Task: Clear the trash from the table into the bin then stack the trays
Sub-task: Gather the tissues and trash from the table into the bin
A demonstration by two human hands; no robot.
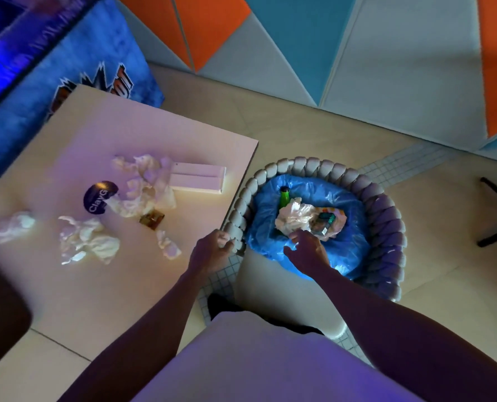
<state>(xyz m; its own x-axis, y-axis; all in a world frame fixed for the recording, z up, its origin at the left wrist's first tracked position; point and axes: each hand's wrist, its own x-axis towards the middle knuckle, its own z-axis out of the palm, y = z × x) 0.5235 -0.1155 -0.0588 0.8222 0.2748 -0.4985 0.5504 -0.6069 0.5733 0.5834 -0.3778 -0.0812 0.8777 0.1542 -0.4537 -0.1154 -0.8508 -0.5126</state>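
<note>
tissues on table, bin right

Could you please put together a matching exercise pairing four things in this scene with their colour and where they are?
Things:
1. bottle
2. box
3. round sticker
4. plastic bag

Colour and place:
A. blue, lining the bin
B. green, inside the bin
C. dark with white lettering, on the table
D. white, on the table near the edge by the bin

Pairs: 1-B, 2-D, 3-C, 4-A
</note>
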